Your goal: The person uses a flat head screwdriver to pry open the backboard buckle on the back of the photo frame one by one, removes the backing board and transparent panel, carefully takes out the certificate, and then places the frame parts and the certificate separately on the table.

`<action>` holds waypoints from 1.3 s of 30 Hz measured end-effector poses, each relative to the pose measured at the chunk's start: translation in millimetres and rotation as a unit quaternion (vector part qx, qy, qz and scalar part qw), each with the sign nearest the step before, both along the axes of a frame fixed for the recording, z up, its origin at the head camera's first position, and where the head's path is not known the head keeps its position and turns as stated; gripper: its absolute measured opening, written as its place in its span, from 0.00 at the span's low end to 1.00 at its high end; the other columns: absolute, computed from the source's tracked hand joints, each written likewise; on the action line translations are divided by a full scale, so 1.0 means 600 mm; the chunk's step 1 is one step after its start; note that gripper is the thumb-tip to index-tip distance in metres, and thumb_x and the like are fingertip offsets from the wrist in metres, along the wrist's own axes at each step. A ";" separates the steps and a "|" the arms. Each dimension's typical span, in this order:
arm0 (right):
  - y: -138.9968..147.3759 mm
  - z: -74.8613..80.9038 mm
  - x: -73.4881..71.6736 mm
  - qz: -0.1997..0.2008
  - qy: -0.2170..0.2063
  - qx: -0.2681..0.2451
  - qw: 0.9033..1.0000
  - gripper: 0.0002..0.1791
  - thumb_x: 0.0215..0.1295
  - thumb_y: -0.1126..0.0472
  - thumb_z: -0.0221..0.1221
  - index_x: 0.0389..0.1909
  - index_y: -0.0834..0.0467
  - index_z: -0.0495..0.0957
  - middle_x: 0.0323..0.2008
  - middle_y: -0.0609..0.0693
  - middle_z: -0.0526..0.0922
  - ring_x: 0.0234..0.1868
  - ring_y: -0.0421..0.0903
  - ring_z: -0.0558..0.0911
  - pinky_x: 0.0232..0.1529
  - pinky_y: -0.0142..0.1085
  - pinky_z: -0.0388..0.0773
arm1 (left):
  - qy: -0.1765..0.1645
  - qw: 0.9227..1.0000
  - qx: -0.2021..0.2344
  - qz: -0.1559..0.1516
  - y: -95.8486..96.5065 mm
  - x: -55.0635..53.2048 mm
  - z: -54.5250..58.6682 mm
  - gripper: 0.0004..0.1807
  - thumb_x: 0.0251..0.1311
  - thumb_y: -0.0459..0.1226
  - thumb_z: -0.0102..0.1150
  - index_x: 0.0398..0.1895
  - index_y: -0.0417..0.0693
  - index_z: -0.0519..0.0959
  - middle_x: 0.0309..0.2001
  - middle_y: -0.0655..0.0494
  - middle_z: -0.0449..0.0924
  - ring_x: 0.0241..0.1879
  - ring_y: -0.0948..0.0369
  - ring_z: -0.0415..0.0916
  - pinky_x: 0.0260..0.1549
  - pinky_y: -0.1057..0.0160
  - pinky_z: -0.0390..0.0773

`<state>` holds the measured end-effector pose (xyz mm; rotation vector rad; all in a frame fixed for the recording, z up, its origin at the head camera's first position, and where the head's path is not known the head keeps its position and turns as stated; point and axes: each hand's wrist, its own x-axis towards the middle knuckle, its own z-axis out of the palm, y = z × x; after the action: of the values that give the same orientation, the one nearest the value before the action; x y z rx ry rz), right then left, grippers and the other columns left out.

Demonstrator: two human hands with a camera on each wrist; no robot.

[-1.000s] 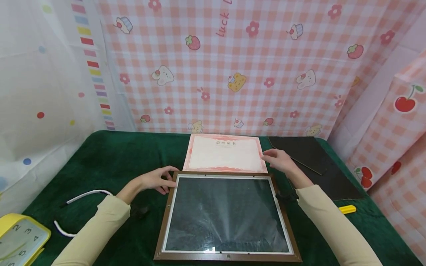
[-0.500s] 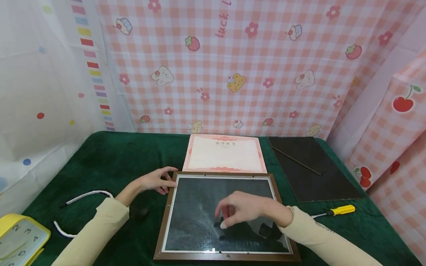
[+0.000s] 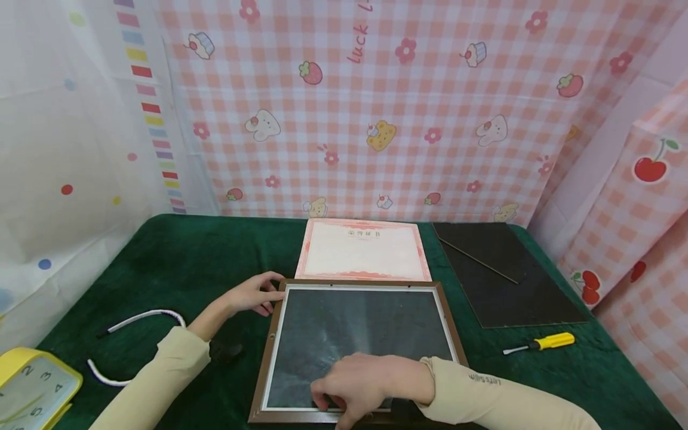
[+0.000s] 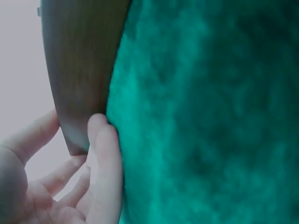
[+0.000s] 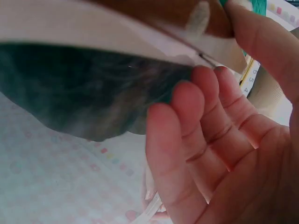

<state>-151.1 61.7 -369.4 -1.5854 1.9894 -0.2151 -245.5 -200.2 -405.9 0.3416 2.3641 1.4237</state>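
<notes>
A brown wooden picture frame (image 3: pixel 265 370) with a white inner edge lies on the green cloth, a shiny clear pane (image 3: pixel 333 325) filling its opening. At the far left corner, my left hand (image 3: pixel 251 295) holds the frame, thumb on the top and fingers against the outer side; the left wrist view shows the corner (image 4: pixel 81 93) between them. My right hand (image 3: pixel 371 379) is bent over the near edge. In the right wrist view its thumb (image 5: pixel 266 42) lies against the outer wood and its curled fingertips (image 5: pixel 189 100) meet the inner edge.
Behind the frame lies a pink-bordered certificate (image 3: pixel 362 251). To the right are a black backing board (image 3: pixel 516 292) with a thin strip (image 3: pixel 478 260) on it, and a yellow-handled screwdriver (image 3: pixel 553 341). At left are a white cord (image 3: pixel 145 313) and a yellow clock (image 3: pixel 40 382).
My right hand has come from beside the certificate, across the pane, to the frame's near edge. The left hand has stayed at the corner. The screwdriver and board are now uncovered by the right arm.
</notes>
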 end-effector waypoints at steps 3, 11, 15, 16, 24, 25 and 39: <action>-0.004 -0.001 0.004 0.010 0.006 -0.001 1.000 0.10 0.56 0.57 0.60 0.37 0.51 0.70 0.18 0.37 0.68 0.18 0.28 0.66 0.20 0.20 0.61 | 0.002 1.000 0.005 0.005 0.000 0.001 -0.002 0.26 0.58 0.37 0.54 0.56 0.34 0.60 0.35 0.43 0.68 0.26 0.56 0.73 0.27 0.57 0.77; 0.005 0.005 0.007 0.037 0.004 -0.045 0.998 0.09 0.57 0.59 0.59 0.36 0.53 0.70 0.18 0.37 0.67 0.17 0.27 0.65 0.21 0.19 0.61 | -0.062 0.988 0.133 0.046 0.001 0.007 -0.010 0.24 0.60 0.39 0.52 0.55 0.40 0.57 0.44 0.42 0.69 0.39 0.53 0.73 0.41 0.55 0.72; 0.008 0.008 0.008 0.030 0.004 -0.061 0.998 0.09 0.56 0.59 0.60 0.35 0.52 0.69 0.19 0.37 0.68 0.18 0.26 0.65 0.21 0.18 0.62 | -0.128 0.954 0.258 0.081 0.009 0.007 -0.018 0.22 0.63 0.38 0.47 0.56 0.43 0.54 0.45 0.44 0.69 0.40 0.54 0.75 0.42 0.56 0.72; 0.008 0.008 0.008 0.027 0.004 -0.061 0.998 0.10 0.56 0.58 0.60 0.35 0.52 0.69 0.19 0.37 0.68 0.18 0.26 0.65 0.21 0.18 0.62 | -0.137 0.946 0.281 0.085 0.012 0.007 -0.020 0.22 0.64 0.38 0.45 0.57 0.42 0.53 0.47 0.44 0.68 0.41 0.54 0.76 0.42 0.55 0.72; 0.008 0.016 0.006 0.005 -0.016 -0.044 0.999 0.09 0.56 0.57 0.59 0.36 0.51 0.70 0.19 0.37 0.69 0.18 0.27 0.67 0.21 0.19 0.63 | -0.173 0.903 0.376 0.115 0.028 0.008 -0.029 0.16 0.67 0.35 0.37 0.56 0.43 0.55 0.54 0.43 0.57 0.40 0.54 0.74 0.43 0.54 0.71; 0.008 0.017 0.005 0.002 -0.024 -0.044 0.999 0.08 0.57 0.57 0.59 0.36 0.52 0.71 0.19 0.37 0.69 0.19 0.27 0.67 0.21 0.19 0.64 | -0.175 0.900 0.381 0.117 0.029 0.008 -0.030 0.15 0.67 0.35 0.37 0.55 0.44 0.56 0.53 0.44 0.58 0.39 0.54 0.74 0.43 0.55 0.71; -0.006 0.029 -0.011 -0.026 -0.026 -0.112 0.993 0.10 0.63 0.58 0.52 0.44 0.53 0.73 0.22 0.35 0.71 0.21 0.25 0.69 0.24 0.18 0.66 | -0.172 0.887 0.412 0.116 0.039 0.011 -0.029 0.14 0.65 0.31 0.37 0.52 0.50 0.58 0.44 0.50 0.62 0.33 0.57 0.72 0.39 0.60 0.74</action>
<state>-157.5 58.1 -352.1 -1.6473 2.0258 -0.5110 -239.2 -176.6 -423.3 -0.0069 1.4504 2.3360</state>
